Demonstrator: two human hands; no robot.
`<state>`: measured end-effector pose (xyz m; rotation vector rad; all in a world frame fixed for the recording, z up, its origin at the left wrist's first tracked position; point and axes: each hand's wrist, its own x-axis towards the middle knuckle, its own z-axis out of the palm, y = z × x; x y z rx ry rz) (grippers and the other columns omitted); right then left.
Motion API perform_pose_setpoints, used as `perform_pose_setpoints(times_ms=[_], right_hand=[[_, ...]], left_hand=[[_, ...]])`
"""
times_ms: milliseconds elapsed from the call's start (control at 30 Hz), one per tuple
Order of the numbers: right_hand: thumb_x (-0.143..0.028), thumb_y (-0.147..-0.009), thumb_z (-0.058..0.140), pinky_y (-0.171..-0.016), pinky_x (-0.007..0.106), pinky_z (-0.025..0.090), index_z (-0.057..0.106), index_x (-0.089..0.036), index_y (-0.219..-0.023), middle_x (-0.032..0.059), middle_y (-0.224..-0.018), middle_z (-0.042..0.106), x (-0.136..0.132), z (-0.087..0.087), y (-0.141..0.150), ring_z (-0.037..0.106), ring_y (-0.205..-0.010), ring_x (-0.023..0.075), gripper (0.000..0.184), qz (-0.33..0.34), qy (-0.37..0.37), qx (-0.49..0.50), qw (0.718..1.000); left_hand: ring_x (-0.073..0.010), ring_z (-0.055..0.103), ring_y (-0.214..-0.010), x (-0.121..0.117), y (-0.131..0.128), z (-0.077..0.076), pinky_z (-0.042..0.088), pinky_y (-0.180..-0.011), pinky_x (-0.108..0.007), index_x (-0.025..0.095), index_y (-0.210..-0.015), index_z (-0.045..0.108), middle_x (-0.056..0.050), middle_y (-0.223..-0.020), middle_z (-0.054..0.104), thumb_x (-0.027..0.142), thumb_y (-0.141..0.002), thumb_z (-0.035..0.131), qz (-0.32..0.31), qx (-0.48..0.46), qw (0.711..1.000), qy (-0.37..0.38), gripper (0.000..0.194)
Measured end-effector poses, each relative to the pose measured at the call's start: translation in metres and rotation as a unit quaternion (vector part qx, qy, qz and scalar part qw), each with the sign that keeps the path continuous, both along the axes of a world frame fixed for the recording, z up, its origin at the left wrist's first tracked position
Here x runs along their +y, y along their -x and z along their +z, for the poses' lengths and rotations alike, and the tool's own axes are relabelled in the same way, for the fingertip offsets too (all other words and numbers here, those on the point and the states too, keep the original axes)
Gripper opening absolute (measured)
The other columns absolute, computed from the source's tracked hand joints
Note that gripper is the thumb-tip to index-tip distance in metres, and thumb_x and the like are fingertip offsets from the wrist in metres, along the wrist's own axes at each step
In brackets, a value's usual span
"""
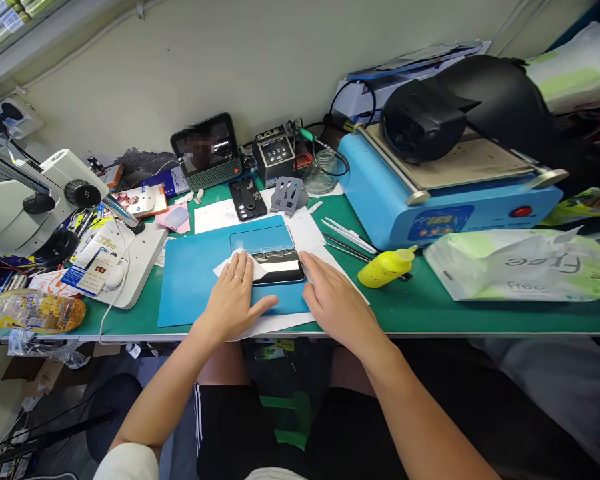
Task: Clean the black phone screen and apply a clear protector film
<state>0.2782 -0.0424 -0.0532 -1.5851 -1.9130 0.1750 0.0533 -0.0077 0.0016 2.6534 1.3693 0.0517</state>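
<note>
My left hand [233, 297] lies flat over a white wipe [258, 269], pressing it onto the left end of a dark phone [291, 276]. Its fingers are stretched out, with the thumb apart. At the phone's right end rest the extended fingers of my right hand [337, 303], the thumb near the lower corner. A pale strip crosses the phone's face. Behind the phone lies a thin, clear, dark-edged panel [261, 237]; whether the two touch I cannot tell. Both are on a blue mat [185, 287], which overlaps white paper [307, 233].
A blue heating machine [375, 193] with a black visor-like object [425, 120] on top stands right. Nearer are a yellow bottle [386, 268], tweezers [347, 235] and a wipes pack [520, 267]. Left stands a white microscope [55, 180]; behind are a black phone [247, 199] and screen device [205, 150].
</note>
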Motion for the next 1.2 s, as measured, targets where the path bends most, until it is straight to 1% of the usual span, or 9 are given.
perform_pose_setpoints(times_ms=[167, 300, 433, 533, 633, 800, 933, 1000, 1200], right_hand=[[-0.020, -0.103, 0.033, -0.118, 0.054, 0.049, 0.043, -0.006, -0.158, 0.0225, -0.153, 0.060, 0.000, -0.003, -0.002, 0.056, -0.144, 0.0341, 0.058, 0.007, -0.004, -0.002, 1.000], [-0.020, -0.102, 0.035, -0.118, 0.054, 0.050, 0.044, -0.005, -0.157, 0.0230, -0.151, 0.061, 0.001, -0.007, -0.003, 0.057, -0.143, 0.0343, 0.057, 0.014, -0.015, -0.009, 1.000], [-0.021, -0.103, 0.033, -0.117, 0.054, 0.050, 0.044, -0.006, -0.157, 0.0226, -0.152, 0.061, 0.000, -0.005, -0.002, 0.057, -0.143, 0.0340, 0.057, 0.007, -0.018, -0.006, 1.000], [-0.019, -0.103, 0.033, -0.118, 0.054, 0.050, 0.044, -0.005, -0.157, 0.0225, -0.153, 0.060, 0.000, -0.001, -0.001, 0.056, -0.144, 0.0340, 0.057, 0.007, -0.011, -0.005, 1.000], [-0.019, -0.102, 0.033, -0.118, 0.054, 0.050, 0.044, -0.005, -0.157, 0.0228, -0.154, 0.059, 0.000, 0.001, 0.000, 0.056, -0.144, 0.0344, 0.058, 0.003, -0.004, -0.004, 1.000], [-0.019, -0.103, 0.032, -0.117, 0.056, 0.050, 0.040, -0.008, -0.161, 0.0217, -0.153, 0.060, 0.000, -0.002, 0.000, 0.056, -0.144, 0.0343, 0.060, 0.004, -0.005, -0.001, 1.000], [-0.020, -0.103, 0.032, -0.118, 0.054, 0.050, 0.042, -0.004, -0.158, 0.0231, -0.153, 0.059, 0.000, -0.004, -0.001, 0.056, -0.144, 0.0346, 0.058, 0.012, -0.006, -0.008, 1.000], [-0.020, -0.103, 0.032, -0.118, 0.053, 0.049, 0.043, -0.004, -0.158, 0.0227, -0.153, 0.060, 0.001, -0.004, -0.001, 0.056, -0.144, 0.0343, 0.058, 0.008, -0.006, -0.007, 1.000], [-0.021, -0.103, 0.033, -0.117, 0.055, 0.050, 0.040, -0.008, -0.160, 0.0222, -0.154, 0.059, 0.000, -0.003, 0.000, 0.055, -0.145, 0.0339, 0.059, -0.001, 0.000, 0.004, 1.000]], left_hand=[[-0.0340, 0.006, -0.165, 0.002, -0.035, 0.000, 0.017, -0.136, -0.052, 0.006, -0.168, 0.017, -0.022, -0.176, 0.013, 0.089, -0.095, 0.025, -0.039, -0.010, 0.999, 0.023, 0.111], [-0.0320, 0.006, -0.166, -0.003, -0.053, -0.002, 0.014, -0.137, -0.048, 0.002, -0.167, 0.020, -0.021, -0.176, 0.013, 0.089, -0.094, 0.021, -0.086, -0.015, 0.996, 0.026, 0.113], [-0.0319, 0.007, -0.166, -0.016, -0.039, -0.002, 0.017, -0.136, -0.050, 0.006, -0.168, 0.019, -0.020, -0.176, 0.016, 0.087, -0.095, 0.022, -0.096, -0.018, 0.995, 0.012, 0.109], [-0.0339, 0.008, -0.166, -0.021, -0.019, 0.001, 0.019, -0.135, -0.052, 0.007, -0.168, 0.018, -0.021, -0.176, 0.015, 0.085, -0.097, 0.024, -0.067, -0.012, 0.998, 0.011, 0.106], [-0.0341, 0.009, -0.165, -0.016, -0.008, 0.005, 0.021, -0.134, -0.053, 0.009, -0.169, 0.016, -0.020, -0.176, 0.015, 0.083, -0.099, 0.025, -0.046, -0.012, 0.999, 0.014, 0.102], [-0.0318, 0.009, -0.166, 0.003, -0.022, 0.010, 0.019, -0.135, -0.052, 0.014, -0.170, 0.017, -0.018, -0.176, 0.015, 0.083, -0.099, 0.028, -0.053, -0.013, 0.998, 0.038, 0.099], [-0.0295, 0.007, -0.166, 0.010, -0.036, 0.011, 0.014, -0.137, -0.047, 0.010, -0.169, 0.020, -0.017, -0.177, 0.013, 0.085, -0.098, 0.029, -0.094, -0.011, 0.994, 0.056, 0.104], [-0.0290, 0.007, -0.166, 0.009, -0.037, 0.010, 0.014, -0.137, -0.046, 0.009, -0.168, 0.021, -0.017, -0.176, 0.014, 0.086, -0.097, 0.029, -0.114, -0.013, 0.992, 0.055, 0.106], [-0.0303, 0.012, -0.166, -0.013, -0.024, 0.005, 0.019, -0.135, -0.049, 0.015, -0.171, 0.013, -0.015, -0.176, 0.017, 0.087, -0.096, 0.033, -0.141, -0.029, 0.989, 0.033, 0.106]])
